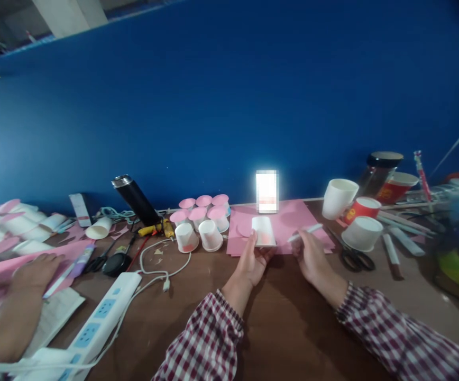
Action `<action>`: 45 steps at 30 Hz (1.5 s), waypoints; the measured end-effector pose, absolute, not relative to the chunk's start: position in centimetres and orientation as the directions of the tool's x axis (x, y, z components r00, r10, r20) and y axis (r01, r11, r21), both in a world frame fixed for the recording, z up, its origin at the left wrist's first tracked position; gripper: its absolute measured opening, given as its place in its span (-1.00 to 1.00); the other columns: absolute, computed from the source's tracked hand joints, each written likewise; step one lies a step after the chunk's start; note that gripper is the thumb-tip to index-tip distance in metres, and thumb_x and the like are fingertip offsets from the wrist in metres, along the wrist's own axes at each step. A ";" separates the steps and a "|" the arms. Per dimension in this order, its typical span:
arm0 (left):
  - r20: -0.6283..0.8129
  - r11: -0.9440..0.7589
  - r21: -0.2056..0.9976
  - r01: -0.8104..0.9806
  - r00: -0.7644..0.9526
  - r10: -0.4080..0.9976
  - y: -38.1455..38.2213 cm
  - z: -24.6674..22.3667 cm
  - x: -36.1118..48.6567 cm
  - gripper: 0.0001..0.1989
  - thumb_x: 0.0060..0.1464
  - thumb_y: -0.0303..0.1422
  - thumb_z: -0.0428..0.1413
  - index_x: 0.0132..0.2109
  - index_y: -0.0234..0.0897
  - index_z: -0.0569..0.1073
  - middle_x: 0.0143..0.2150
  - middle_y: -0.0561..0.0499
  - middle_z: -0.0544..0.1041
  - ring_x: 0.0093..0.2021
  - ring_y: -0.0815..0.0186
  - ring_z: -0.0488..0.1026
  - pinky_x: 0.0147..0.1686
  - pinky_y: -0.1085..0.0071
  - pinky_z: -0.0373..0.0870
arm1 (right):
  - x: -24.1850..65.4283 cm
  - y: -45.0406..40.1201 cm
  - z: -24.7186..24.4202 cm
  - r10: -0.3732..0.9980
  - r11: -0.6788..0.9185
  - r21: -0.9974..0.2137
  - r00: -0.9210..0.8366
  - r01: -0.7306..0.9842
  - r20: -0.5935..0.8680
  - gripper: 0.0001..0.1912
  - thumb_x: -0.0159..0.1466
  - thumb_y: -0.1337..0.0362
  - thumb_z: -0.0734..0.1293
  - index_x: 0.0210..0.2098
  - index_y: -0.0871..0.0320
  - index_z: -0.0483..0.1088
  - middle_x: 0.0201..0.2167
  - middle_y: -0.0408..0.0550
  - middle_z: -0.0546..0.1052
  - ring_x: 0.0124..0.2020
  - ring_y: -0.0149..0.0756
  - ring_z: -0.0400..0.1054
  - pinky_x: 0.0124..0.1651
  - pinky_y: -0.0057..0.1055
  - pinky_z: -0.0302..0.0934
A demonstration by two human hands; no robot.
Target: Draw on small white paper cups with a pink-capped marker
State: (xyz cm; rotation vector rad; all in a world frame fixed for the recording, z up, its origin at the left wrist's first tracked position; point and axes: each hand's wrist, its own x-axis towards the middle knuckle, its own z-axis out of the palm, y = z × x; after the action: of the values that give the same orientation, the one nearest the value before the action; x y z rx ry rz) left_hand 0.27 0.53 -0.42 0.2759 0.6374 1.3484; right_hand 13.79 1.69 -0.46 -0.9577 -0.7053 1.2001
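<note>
Tabletop (288, 338), left grip (252, 263) seemingly around cup (263, 231).

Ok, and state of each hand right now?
Left hand: closed around a white paper cup.
Right hand: closed on a slim white pen-like item; exact type can't be told.

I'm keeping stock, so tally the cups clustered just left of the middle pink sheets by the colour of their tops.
Pink-topped cups: 6
White-topped cups: 2
Total: 8
</note>
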 end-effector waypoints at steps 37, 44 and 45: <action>-0.246 0.284 0.579 -0.764 0.169 0.954 0.4 0.0 -0.1 -0.63 0.15 -0.17 0.02 -0.08 -0.41 0.43 -0.27 -0.13 0.56 -0.30 0.29 0.51 -0.16 0.33 0.46 | 12.5 0.2 1.5 0.965 0.257 -0.906 0.146 -0.335 0.219 -0.77 0.16 0.12 0.37 -0.42 0.16 0.36 -0.56 -0.19 0.39 -0.53 -0.43 0.26 -0.49 -0.50 0.14; -0.238 0.280 0.569 -0.773 0.170 0.956 0.5 -0.1 0.0 -0.60 0.15 -0.10 0.01 -0.10 -0.37 0.43 -0.29 -0.10 0.56 -0.32 0.29 0.50 -0.13 0.28 0.45 | 12.5 0.1 1.4 0.956 0.289 -0.907 0.137 -0.305 0.259 -0.82 0.19 0.17 0.36 -0.40 0.15 0.35 -0.55 -0.20 0.39 -0.52 -0.45 0.24 -0.48 -0.51 0.13; -0.232 0.275 0.569 -0.775 0.169 0.958 0.5 -0.2 0.0 -0.59 0.14 -0.09 0.01 -0.10 -0.37 0.43 -0.29 -0.10 0.56 -0.32 0.30 0.50 -0.12 0.28 0.45 | 12.5 0.1 1.4 0.957 0.287 -0.910 0.135 -0.301 0.257 -0.82 0.19 0.17 0.36 -0.41 0.15 0.34 -0.56 -0.20 0.37 -0.53 -0.45 0.23 -0.49 -0.51 0.12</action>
State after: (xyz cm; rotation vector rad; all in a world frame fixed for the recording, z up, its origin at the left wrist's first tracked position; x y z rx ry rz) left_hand -0.03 0.45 -0.17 0.3556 0.6156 1.2683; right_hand 12.49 0.10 1.42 -0.8174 -1.0269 1.0755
